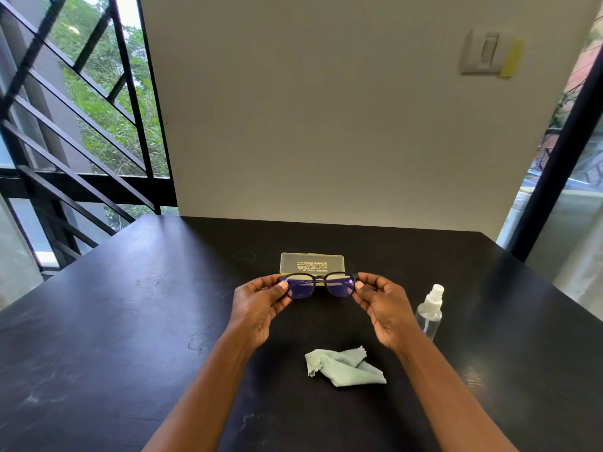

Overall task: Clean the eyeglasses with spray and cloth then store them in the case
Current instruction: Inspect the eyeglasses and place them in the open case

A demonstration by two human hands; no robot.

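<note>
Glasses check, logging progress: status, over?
Both hands, left and right, hold glasses by the ends, above table. Cloth, spray, case untouched. Nothing in the way.

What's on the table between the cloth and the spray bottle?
Nothing rests there. In the head view, only bare dark table lies between the cloth and the bottle, though the right forearm passes above that stretch.

Dark printed lines on the translucent case (312, 263) lid, upside down, too blurred to read.
</note>
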